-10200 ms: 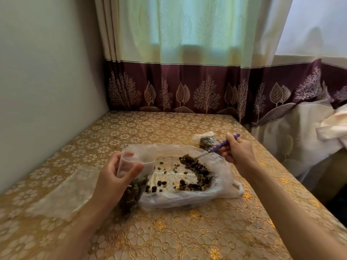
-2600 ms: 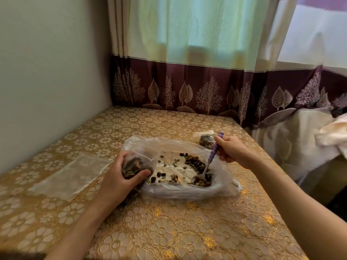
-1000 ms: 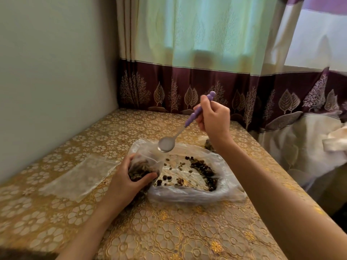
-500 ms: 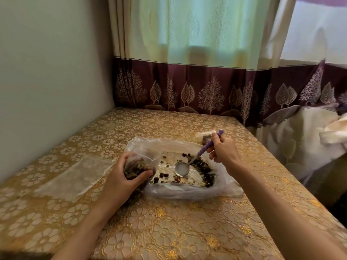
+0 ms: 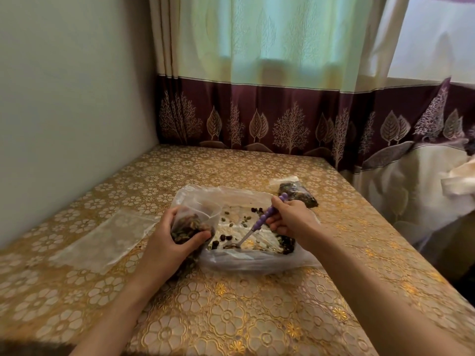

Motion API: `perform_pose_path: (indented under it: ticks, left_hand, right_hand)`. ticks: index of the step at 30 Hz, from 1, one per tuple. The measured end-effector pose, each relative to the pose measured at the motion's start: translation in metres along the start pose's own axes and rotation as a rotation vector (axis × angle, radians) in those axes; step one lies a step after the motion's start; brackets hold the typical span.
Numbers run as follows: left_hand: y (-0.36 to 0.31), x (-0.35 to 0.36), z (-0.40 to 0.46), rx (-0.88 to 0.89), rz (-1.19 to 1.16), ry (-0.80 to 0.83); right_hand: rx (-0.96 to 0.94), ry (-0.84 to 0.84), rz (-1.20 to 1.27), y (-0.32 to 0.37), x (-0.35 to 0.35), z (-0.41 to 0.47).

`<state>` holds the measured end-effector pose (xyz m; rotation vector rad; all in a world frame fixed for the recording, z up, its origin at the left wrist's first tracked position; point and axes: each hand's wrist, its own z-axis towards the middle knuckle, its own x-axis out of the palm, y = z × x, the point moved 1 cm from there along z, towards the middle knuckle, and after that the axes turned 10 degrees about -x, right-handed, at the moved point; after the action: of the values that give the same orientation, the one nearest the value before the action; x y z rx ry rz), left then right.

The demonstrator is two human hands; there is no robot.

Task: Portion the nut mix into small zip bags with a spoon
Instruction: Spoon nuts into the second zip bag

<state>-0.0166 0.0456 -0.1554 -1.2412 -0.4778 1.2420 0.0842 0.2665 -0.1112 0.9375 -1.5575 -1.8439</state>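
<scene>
While both forearms reach in from the bottom edge, a large clear plastic bag (image 5: 246,258) lies spread open in the middle of a table covered with a gold floral patterned cloth (image 5: 231,314). Inside it, dark brown and greenish nut mix (image 5: 228,237) is scattered thinly, with a denser dark heap at the right end. The left hand (image 5: 167,242) curls its fingers and thumb around a small clear zip bag (image 5: 191,224), partly filled with the same mix, held upright at the large bag's left edge with its open mouth facing up. The right hand (image 5: 290,219) pinches a spoon with a purple beaded handle (image 5: 266,218). Its long axis runs diagonally: the handle end points up and away to the right, and the metal bowl points down to the left, resting among the nuts near the bag's front wall. The bowl is small and blurred, so whether it carries anything cannot be told. Behind the right hand, a second small filled zip bag (image 5: 298,194) lies on the cloth, partly hidden by the knuckles. A flat, empty clear plastic bag (image 5: 108,240) lies well to the left. A maroon and pale green curtain with tree prints (image 5: 282,98) hangs behind.
</scene>
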Motion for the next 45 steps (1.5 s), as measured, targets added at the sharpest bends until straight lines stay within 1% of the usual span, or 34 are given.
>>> perform_pose_path:
  ticks: [3, 9, 13, 16, 21, 24, 29, 31, 35, 37, 39, 41, 43, 45]
  left_hand:
    - [-0.001, 0.0, -0.001, -0.001, -0.003, -0.004]
    - [-0.002, 0.0, -0.001, -0.002, -0.024, -0.005]
    - [0.0, 0.0, 0.0, 0.001, -0.008, -0.004]
    - [0.0, 0.0, 0.0, -0.001, -0.008, 0.001]
    - [0.002, 0.0, 0.0, -0.004, -0.012, -0.001]
    - [0.001, 0.0, 0.001, 0.001, -0.008, -0.004]
    - [0.001, 0.0, 0.001, -0.002, -0.014, -0.004]
    - [0.001, 0.0, 0.001, -0.004, -0.012, -0.006]
    - [-0.001, 0.0, 0.0, 0.003, -0.019, -0.005]
    - [-0.001, 0.0, 0.0, 0.002, -0.021, -0.009]
    - [0.0, 0.0, 0.001, 0.002, -0.015, -0.013]
    - [0.001, 0.0, 0.001, 0.001, -0.014, -0.014]
    - [0.002, 0.0, 0.001, -0.002, -0.018, -0.009]
    - [0.002, 0.0, 0.001, -0.003, -0.017, -0.007]
  right_hand:
    - [0.02, 0.011, 0.04, -0.003, 0.003, 0.001]
    - [0.052, -0.109, 0.138, -0.003, -0.005, 0.003]
    - [0.017, -0.17, 0.232, 0.006, -0.011, 0.011]
    - [-0.065, -0.224, 0.255, 0.022, -0.015, 0.016]
    - [-0.195, -0.226, 0.301, 0.052, -0.01, 0.02]
    - [-0.252, -0.212, 0.306, 0.064, -0.001, 0.017]
    - [-0.368, -0.166, 0.234, 0.076, 0.02, 0.005]
    - [-0.49, -0.14, 0.16, 0.08, 0.03, -0.001]
    - [-0.878, -0.136, -0.018, 0.088, 0.045, -0.014]
    - [-0.994, -0.14, -0.053, 0.091, 0.047, -0.018]
    - [-1.039, -0.155, -0.06, 0.092, 0.046, -0.02]
    - [-1.045, -0.188, -0.041, 0.09, 0.041, -0.02]
    - [-1.004, -0.226, 0.003, 0.085, 0.032, -0.018]
    - [-0.916, -0.273, 0.052, 0.078, 0.02, -0.015]
